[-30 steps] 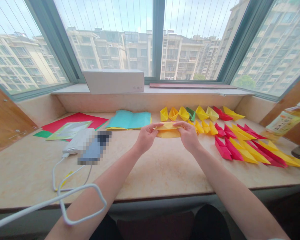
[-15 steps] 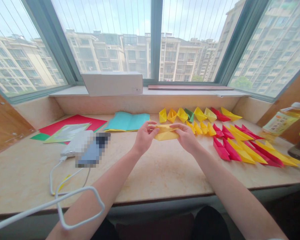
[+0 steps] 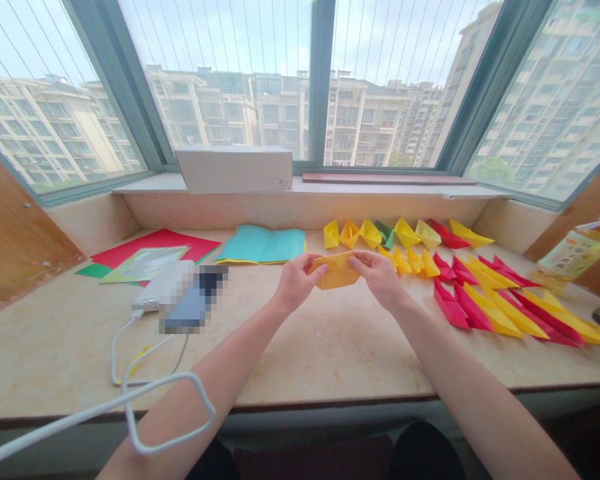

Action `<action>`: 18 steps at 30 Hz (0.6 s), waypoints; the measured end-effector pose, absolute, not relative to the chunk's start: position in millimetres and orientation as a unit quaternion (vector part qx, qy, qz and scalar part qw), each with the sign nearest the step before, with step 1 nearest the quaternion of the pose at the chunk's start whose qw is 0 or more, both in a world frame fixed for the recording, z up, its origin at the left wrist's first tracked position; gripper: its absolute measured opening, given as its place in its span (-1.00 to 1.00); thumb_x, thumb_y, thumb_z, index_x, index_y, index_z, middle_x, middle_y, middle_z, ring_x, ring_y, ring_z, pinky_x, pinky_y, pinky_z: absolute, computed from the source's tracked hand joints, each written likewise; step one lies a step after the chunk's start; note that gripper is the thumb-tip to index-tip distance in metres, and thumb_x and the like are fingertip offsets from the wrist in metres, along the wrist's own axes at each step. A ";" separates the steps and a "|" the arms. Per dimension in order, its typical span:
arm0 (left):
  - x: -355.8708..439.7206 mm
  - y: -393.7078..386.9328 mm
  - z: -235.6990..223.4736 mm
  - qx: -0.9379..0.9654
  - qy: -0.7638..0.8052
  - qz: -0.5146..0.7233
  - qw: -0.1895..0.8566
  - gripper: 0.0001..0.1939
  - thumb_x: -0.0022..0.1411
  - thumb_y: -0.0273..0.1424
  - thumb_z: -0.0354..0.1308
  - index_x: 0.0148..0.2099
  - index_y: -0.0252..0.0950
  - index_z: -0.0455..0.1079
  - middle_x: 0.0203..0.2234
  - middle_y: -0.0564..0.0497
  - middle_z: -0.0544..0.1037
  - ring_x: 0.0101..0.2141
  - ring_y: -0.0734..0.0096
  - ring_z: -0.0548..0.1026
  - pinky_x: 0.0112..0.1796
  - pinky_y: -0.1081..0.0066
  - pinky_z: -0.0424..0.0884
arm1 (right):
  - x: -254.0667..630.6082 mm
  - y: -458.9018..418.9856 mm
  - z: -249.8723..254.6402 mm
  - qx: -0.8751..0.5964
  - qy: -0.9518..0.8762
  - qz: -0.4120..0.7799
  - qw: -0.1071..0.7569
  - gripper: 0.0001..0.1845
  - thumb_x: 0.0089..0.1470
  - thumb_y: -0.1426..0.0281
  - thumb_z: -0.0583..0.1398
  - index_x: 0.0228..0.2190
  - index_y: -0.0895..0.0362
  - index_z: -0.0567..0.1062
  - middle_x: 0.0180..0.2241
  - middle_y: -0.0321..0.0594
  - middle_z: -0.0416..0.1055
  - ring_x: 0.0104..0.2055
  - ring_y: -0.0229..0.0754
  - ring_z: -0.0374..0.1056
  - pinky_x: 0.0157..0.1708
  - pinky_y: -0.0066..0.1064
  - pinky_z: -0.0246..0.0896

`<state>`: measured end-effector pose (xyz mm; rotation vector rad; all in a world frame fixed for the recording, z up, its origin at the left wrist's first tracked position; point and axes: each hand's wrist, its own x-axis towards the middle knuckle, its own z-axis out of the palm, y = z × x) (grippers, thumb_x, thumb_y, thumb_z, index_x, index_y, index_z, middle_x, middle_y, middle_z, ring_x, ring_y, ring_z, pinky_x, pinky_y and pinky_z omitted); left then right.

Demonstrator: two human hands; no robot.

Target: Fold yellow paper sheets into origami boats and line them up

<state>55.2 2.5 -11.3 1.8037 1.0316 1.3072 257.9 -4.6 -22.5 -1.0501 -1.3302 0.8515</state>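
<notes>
Between my two hands, above the middle of the counter, is a folded piece of yellow paper [image 3: 337, 272]. My left hand [image 3: 299, 280] pinches its left end, thumb on the near face and fingers behind. The right end is gripped the same way by my right hand [image 3: 376, 272]. Just beyond my right hand stand small yellow folded paper pieces [image 3: 401, 260] in a row. Behind these runs a row of folded paper boats [image 3: 370, 233], mostly yellow, with a green and a red one among them. Red and yellow folded paper boats [image 3: 495, 312] lie close together on the right.
Turquoise paper sheets [image 3: 263, 244] lie at the back, with red paper [image 3: 155, 243] further left. A white power bank [image 3: 165, 285], a blurred-out phone [image 3: 193, 310] and a white cable [image 3: 165, 383] occupy the left. A drink bottle [image 3: 575, 248] stands far right. A white box [image 3: 235, 170] rests on the sill.
The yellow paper has turned in my hands, so a flat face now shows where a folded upper edge was seen before. Both hands still hold its ends. The view has shifted slightly.
</notes>
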 end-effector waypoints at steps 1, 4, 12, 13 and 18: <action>55.0 2.0 -11.5 0.705 0.394 0.483 0.338 -0.75 0.12 -0.25 0.25 -0.22 -0.32 0.52 -0.40 -0.01 0.59 -0.39 0.38 0.51 -0.38 0.48 0.37 | 257.4 -5.4 -21.9 -0.448 -0.575 0.355 0.585 -0.65 -0.04 0.16 0.34 -0.24 0.12 0.60 -0.26 -0.15 0.60 -0.21 -0.09 0.50 -0.10 -0.20 0.36; 53.5 2.2 -12.4 0.735 0.404 0.434 0.329 -0.70 0.13 -0.17 0.21 -0.40 -0.34 0.51 -0.57 0.07 0.49 -0.51 0.45 0.40 -0.50 0.52 0.24 | 255.7 -9.5 -19.5 -0.442 -0.586 0.347 0.583 -0.67 -0.08 0.16 0.35 -0.31 0.11 0.61 -0.32 -0.18 0.60 -0.27 -0.09 0.50 -0.16 -0.21 0.39; 49.4 7.3 -9.7 0.711 0.388 0.438 0.389 -0.66 0.09 -0.13 0.23 -0.39 -0.34 0.50 -0.56 0.08 0.46 -0.51 0.47 0.35 -0.51 0.52 0.22 | 252.3 -11.2 -15.6 -0.442 -0.587 0.358 0.576 -0.57 0.02 0.02 0.26 -0.30 0.13 0.61 -0.33 -0.15 0.59 -0.28 -0.06 0.49 -0.25 -0.22 0.41; 48.1 8.2 -9.1 0.711 0.391 0.442 0.383 -0.66 0.09 -0.13 0.23 -0.39 -0.34 0.50 -0.56 0.09 0.45 -0.51 0.48 0.35 -0.50 0.52 0.21 | 251.0 -13.0 -11.6 -0.450 -0.585 0.327 0.590 -0.56 0.08 0.02 0.21 -0.29 0.13 0.61 -0.32 -0.14 0.58 -0.26 -0.04 0.49 -0.23 -0.19 0.41; 37.7 15.7 -8.6 0.691 0.415 0.472 0.356 -0.65 0.10 -0.11 0.21 -0.42 -0.34 0.46 -0.59 0.10 0.41 -0.52 0.49 0.32 -0.52 0.52 0.18 | 255.3 -66.7 1.3 -0.425 -0.602 0.044 0.675 -0.70 0.23 0.20 0.09 -0.19 0.01 0.58 -0.19 -0.09 0.56 -0.10 0.03 0.47 -0.05 -0.02 0.35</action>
